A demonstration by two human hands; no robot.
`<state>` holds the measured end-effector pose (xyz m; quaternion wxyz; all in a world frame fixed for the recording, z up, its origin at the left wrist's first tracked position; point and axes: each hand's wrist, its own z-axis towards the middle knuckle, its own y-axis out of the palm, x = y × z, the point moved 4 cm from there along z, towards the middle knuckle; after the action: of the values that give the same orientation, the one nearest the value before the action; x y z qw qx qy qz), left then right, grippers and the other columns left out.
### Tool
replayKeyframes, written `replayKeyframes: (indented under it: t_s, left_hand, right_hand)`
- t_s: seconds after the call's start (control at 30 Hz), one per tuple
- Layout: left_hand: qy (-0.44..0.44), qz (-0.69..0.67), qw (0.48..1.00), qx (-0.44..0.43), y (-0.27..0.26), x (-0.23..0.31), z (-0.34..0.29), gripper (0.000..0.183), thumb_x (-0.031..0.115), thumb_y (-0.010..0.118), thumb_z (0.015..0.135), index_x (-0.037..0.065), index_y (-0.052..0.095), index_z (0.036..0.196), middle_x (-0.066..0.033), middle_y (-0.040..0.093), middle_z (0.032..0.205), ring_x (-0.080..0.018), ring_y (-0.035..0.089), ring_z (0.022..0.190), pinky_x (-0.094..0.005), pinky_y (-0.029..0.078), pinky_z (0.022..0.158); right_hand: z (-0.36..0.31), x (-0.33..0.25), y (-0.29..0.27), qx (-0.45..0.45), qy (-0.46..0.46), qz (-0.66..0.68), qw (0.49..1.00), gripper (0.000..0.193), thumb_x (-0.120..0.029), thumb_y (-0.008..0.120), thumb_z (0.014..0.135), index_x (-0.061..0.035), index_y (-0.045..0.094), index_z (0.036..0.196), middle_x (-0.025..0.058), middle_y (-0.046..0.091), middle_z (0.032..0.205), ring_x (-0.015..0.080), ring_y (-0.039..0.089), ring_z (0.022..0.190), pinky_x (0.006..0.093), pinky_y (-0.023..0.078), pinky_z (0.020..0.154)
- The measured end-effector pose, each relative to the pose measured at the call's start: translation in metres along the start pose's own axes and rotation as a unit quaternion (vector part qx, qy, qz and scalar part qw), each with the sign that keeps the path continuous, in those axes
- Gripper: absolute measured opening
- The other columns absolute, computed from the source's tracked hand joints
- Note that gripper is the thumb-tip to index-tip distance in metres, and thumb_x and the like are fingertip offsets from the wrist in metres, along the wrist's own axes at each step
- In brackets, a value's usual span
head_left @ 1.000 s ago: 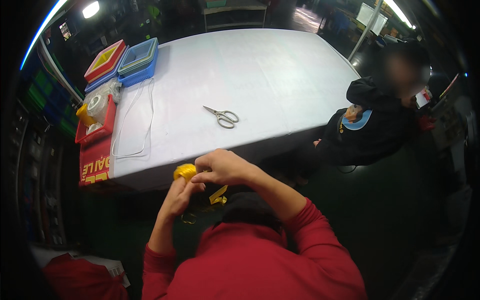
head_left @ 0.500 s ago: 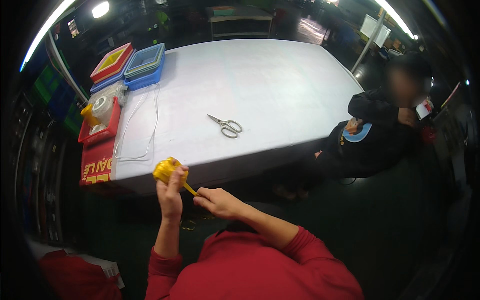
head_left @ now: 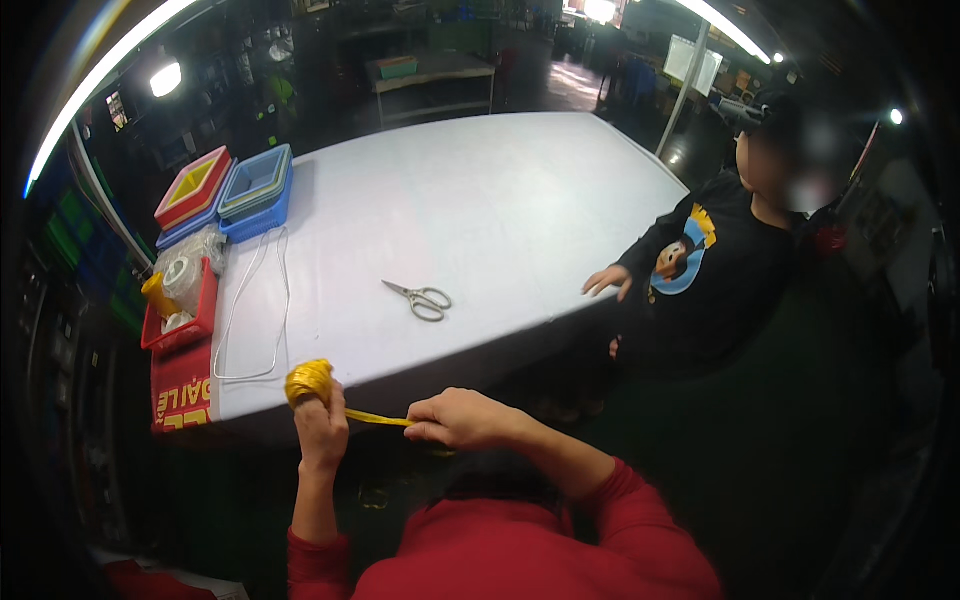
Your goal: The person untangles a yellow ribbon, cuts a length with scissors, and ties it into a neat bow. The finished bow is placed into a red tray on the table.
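Observation:
My left hand is closed round a ball of shiny yellow plastic twine, held up just off the near left edge of the table. From the ball a flat yellow strand runs taut across to my right hand, whose fingers pinch it. A short loose end hangs below the right hand. On the white tabletop, beyond both hands, lies a pair of metal scissors, blades toward the far left. Left of the scissors is a long loop of white cord or wire.
Stacked plastic baskets, a blue one and a red one, stand at the far left. A red tray nearer me holds spools and plastic wrap. On the right, a person in a black top rests a hand on the table edge.
My hands have moved apart, and the strand between them is longer. The person at the right has turned and laid a hand on the table. The whole view has shifted.

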<state>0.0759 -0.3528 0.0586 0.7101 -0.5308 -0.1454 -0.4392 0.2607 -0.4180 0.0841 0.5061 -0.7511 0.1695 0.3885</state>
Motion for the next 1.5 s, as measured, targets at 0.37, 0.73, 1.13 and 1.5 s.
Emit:
replayKeyframes:
  t_s: [0.37,0.73,1.13,1.5]
  left_hand:
    - [-0.175,-0.69,0.519,-0.474,0.044,0.035,-0.062,0.046,0.043,0.054,0.084,-0.002,0.054,0.094,-0.0044,0.052,0.067,-0.0198,0.053,0.072,-0.0359,0.042,0.074]
    - [-0.113,-0.374,0.917,0.082,0.01,0.02,0.0,0.009,0.008,0.058,0.085,0.0,0.058,0.089,-0.0066,0.062,0.09,-0.0099,0.058,0.079,-0.0223,0.045,0.074]
    - [-0.167,-0.54,0.687,-0.456,0.051,0.021,-0.055,0.035,0.035,0.059,0.083,0.0,0.055,0.087,-0.0032,0.053,0.068,-0.0126,0.052,0.063,-0.0258,0.043,0.061]
    - [-0.063,-0.595,0.792,0.12,-0.043,0.029,0.015,0.029,0.018,0.039,0.094,0.0,0.041,0.115,-0.0086,0.054,0.099,-0.0177,0.05,0.102,-0.0325,0.035,0.093]
  right_hand:
    - [0.013,0.056,-0.004,0.017,-0.05,0.346,0.937,0.021,-0.023,0.067,0.079,-0.0029,0.063,0.075,-0.001,0.06,0.071,0.005,0.053,0.071,0.0219,0.042,0.067]
    - [0.013,0.032,0.068,0.095,-0.055,0.164,0.98,0.031,-0.035,0.045,0.09,-0.0078,0.058,0.084,0.0117,0.058,0.067,0.0306,0.057,0.064,0.039,0.044,0.059]
    - [0.021,0.044,0.012,-0.084,-0.094,0.361,0.924,0.025,-0.026,0.069,0.076,-0.0026,0.06,0.073,-0.0019,0.057,0.062,0.0045,0.05,0.06,0.0226,0.04,0.055]
    - [0.026,0.013,0.023,0.064,-0.133,0.154,0.977,0.03,-0.034,0.044,0.091,-0.0093,0.06,0.081,0.0103,0.059,0.067,0.0274,0.057,0.063,0.039,0.043,0.06]
